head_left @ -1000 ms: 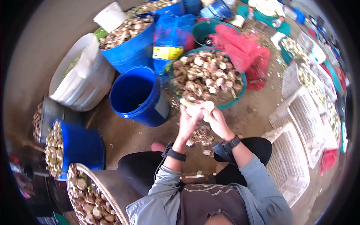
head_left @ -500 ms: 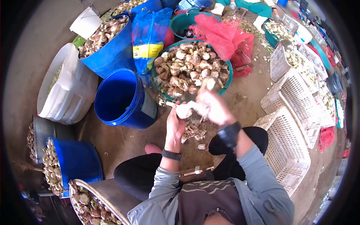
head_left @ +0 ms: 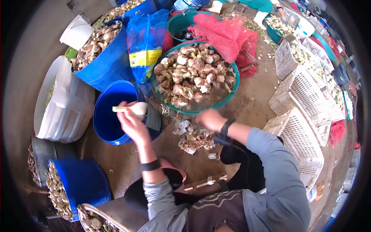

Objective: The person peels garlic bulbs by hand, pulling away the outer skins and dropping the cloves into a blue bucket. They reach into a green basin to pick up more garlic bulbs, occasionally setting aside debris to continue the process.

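My left hand (head_left: 131, 123) is closed round a peeled white garlic bulb (head_left: 140, 110) with a short pale stem, held over the rim of an upright blue bucket (head_left: 148, 118). My right hand (head_left: 210, 120) is curled, slightly blurred, just below the front rim of a green basin (head_left: 228, 98). Whatever it may hold is hidden. Unpeeled brown garlic bulbs (head_left: 193, 73) sit heaped in that basin. On the floor between my hands lies a pile of loose skins (head_left: 197, 141), with a whitish scrap of peel (head_left: 183, 127) at its upper left.
White crates (head_left: 297, 135) line the right side. A blue tub of garlic (head_left: 104, 58), a white tub (head_left: 69, 104) and a tipped blue bucket (head_left: 83, 181) stand left. Red mesh (head_left: 220, 29) drapes the basin's back. Another person's green-clad leg (head_left: 259, 4) shows behind.
My left hand has moved left with the garlic bulb, from above the skin pile to the blue bucket. My right hand has come away from the bulb and lowered slightly. The view has shifted.
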Tool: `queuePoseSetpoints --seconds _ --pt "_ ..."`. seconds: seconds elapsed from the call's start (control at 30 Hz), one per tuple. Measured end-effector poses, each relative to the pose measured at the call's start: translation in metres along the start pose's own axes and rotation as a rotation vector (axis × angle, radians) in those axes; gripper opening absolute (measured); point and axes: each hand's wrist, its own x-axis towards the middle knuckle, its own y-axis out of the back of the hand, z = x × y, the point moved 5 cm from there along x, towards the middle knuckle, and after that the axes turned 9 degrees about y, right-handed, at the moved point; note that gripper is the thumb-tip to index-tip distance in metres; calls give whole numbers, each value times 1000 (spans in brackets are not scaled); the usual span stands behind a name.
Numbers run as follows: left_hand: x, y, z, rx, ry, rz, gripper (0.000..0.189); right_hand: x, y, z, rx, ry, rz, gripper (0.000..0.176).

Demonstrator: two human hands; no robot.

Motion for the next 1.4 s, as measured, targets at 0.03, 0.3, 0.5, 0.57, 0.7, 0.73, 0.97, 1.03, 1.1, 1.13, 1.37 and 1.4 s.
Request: queuePoseSetpoints --seconds 0.03,0.3,0.5,0.57,0.7,0.73,0.97,1.03,1.1,1.13,1.37,1.4 --pt "18 8 13 318 -22 -39 33 5 6 42 -157 -213 0 18" --pt "-42 -63 -24 629 -287 -435 28 41 -85 133 -137 -642 -137 51" --pt "-87 -97 -131 377 199 -752 35 30 -87 149 208 -863 -408 67" --pt "-93 -110 -165 287 476 -856 46 8 -147 210 791 -868 -371 66" --pt "-105 -142 -133 292 233 -755 65 26 4 95 1059 -635 -318 58" --pt "-103 -146 -116 276 147 -716 69 27 19 78 1084 -599 -278 60" --pt "-98 -110 -21 459 -179 -533 75 40 81 -6 1132 -420 71 33" --pt "-102 -99 -7 441 -244 -506 76 36 86 -20 1008 -418 54 31" --pt "-110 -90 6 423 -297 -464 78 29 93 -36 963 -412 59 29" --pt "-115 -87 12 417 -300 -463 78 29 109 -46 635 -248 224 25" --pt "-145 -69 47 600 -361 -349 74 2 123 -70 349 -204 368 20" --pt "-143 -67 45 601 -364 -349 74 -2 119 -66 534 -213 363 19"
